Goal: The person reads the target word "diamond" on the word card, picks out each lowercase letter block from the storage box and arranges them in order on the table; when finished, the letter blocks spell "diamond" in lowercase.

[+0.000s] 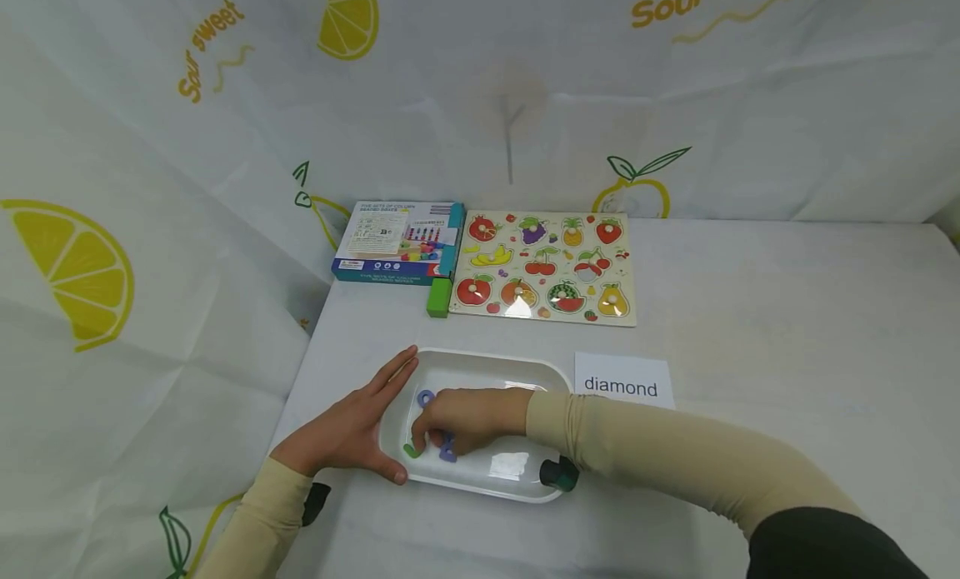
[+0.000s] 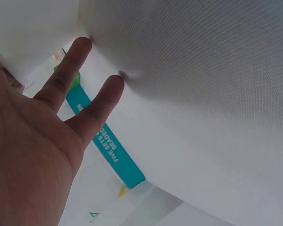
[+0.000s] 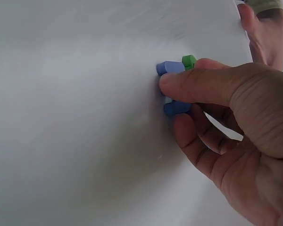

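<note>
A white tray (image 1: 525,489) lies on the table. My left hand (image 1: 356,429) is spread at its left end, fingertips and thumb at the rim. Inside the tray, my right hand (image 1: 468,416) has its thumb and curled fingers around a small blue-purple letter-shaped piece (image 1: 447,450). In the right wrist view the thumb presses on this blue piece (image 3: 173,67), hiding its middle. A curved green piece (image 1: 411,451) lies right beside those fingers. Just above the hand sits a blue-purple ring-shaped piece (image 1: 425,397), partly covered by it.
Behind the tray stand a boxed toy set (image 1: 397,242), a green block (image 1: 438,297) and a fruit puzzle board (image 1: 543,267). A card reading "diamond" (image 1: 622,379) lies at the tray's right, partly under the right sleeve. A printed cloth (image 1: 487,104) hangs behind.
</note>
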A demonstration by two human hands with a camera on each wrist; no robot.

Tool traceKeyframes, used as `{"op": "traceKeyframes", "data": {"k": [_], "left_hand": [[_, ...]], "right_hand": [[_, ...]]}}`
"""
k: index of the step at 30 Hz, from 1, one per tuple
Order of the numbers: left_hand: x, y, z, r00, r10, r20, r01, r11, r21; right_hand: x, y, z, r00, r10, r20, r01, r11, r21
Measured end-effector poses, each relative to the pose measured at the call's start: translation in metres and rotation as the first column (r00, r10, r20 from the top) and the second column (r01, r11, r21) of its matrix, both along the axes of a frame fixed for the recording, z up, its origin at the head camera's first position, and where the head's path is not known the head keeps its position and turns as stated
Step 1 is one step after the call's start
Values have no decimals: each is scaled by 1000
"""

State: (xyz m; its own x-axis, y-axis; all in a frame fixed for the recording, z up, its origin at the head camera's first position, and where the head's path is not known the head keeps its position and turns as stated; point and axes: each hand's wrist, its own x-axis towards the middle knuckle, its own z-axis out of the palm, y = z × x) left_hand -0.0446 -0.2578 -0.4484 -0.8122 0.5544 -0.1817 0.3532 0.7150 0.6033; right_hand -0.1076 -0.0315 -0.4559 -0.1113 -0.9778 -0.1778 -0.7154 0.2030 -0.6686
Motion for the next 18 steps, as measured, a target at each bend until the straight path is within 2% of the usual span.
{"op": "traceKeyframes", "data": {"k": [6,10,15,18], "left_hand": [[0,0,0,1000,2,1,-2,1000,-11],[0,0,0,1000,3,5,-3,1000,-17],[0,0,0,1000,7,7,-7,1000,-23],[0,0,1,1000,19,14,-19,999,-40]], "right_hand": [[1,1,5,1000,21,-15,-20,1000,14],[-1,5,16,998,-2,56,2,1000,1],[-6,26,43,986,-57,157,68,995,-67],[-12,49,65,968,-102,228,129,986,-107]]}}
